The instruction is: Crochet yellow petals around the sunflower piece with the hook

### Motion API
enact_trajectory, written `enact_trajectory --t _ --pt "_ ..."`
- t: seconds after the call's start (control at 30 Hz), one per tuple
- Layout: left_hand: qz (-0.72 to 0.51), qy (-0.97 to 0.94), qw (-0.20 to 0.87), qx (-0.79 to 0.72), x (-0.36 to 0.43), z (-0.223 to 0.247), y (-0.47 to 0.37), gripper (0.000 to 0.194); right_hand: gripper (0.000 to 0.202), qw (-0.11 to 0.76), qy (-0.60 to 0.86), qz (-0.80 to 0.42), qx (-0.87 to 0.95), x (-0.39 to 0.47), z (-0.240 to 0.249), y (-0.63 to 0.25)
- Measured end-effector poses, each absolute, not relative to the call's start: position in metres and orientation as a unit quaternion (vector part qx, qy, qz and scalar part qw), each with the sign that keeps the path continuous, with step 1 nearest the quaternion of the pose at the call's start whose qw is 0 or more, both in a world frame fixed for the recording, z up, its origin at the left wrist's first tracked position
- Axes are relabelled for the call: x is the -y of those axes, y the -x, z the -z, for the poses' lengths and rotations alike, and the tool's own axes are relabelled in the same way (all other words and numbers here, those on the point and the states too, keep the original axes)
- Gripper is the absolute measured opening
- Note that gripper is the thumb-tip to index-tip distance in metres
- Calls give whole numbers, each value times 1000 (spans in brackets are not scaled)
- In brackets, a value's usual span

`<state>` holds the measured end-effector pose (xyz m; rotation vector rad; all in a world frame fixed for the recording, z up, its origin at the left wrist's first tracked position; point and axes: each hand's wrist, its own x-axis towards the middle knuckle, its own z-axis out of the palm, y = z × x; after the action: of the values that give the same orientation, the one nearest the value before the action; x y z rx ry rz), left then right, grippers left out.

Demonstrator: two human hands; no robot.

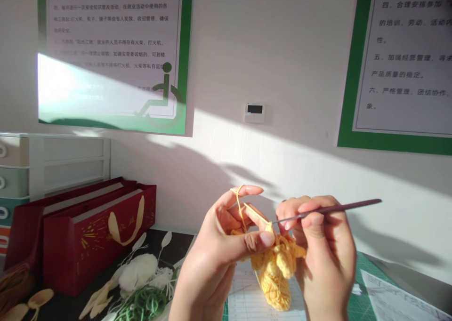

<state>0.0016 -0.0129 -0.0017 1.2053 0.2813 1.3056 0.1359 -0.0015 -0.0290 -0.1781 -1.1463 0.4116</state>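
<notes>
Crochet hook (339, 207) sits in your right hand (323, 245); left hand (226, 236) pinches yellow crochet piece (278, 255).

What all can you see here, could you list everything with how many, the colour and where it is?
posters: two, white with green borders, upper wall
wall controller: one, white, mid-wall
drawer unit: one, multicoloured, far left
gift bags: two, red, left
brown yarn: one bundle, lower left corner
leaf-shaped pieces: several, cream, lower left
white yarn: count unclear, lower left
green yarn: one heap, below it
cutting mat: green, lower right, count unclear
papers: at least two, white, on green
crochet piece: one, yellow, between hands
crochet hook: one, dark, right grip
hands: two, bare, centre
</notes>
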Motion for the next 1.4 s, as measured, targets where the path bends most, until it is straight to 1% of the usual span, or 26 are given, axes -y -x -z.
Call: enact_trajectory --t 0.1,0.17,0.27,0.33,0.43,0.5,0.67,0.83,0.93,1.13,1.4 --pt "-555 -522 639 -104 13 2 -1 46 17 798 60 -309 515 3 24 -137" --pt "-567 -521 629 -105 14 2 -2 38 20 775 71 -367 509 2 22 -137" --pt "-605 -521 588 -133 18 2 -5 37 22 737 122 -416 519 1 22 -138" --pt "-625 -516 564 -158 18 2 -6 41 20 734 151 -373 547 0 22 -139" --pt "-630 -522 549 -171 17 4 -7 44 11 746 155 -260 593 0 23 -138" --pt "-623 -530 549 -170 15 5 -7 44 7 749 149 -231 603 0 25 -136" --pt "-623 -532 542 -190 16 6 -6 42 6 763 149 -245 579 -1 29 -136" --pt "-615 -523 559 -189 17 5 -6 37 7 768 138 -286 557 -6 31 -138" --pt "-613 -517 563 -199 18 4 -5 35 7 769 131 -291 553 -8 32 -140" --pt "-613 -513 572 -182 18 3 -5 32 5 759 119 -255 588 -11 32 -149" --pt "-610 -508 581 -180 15 3 -4 35 5 742 89 -193 636 -9 31 -159"
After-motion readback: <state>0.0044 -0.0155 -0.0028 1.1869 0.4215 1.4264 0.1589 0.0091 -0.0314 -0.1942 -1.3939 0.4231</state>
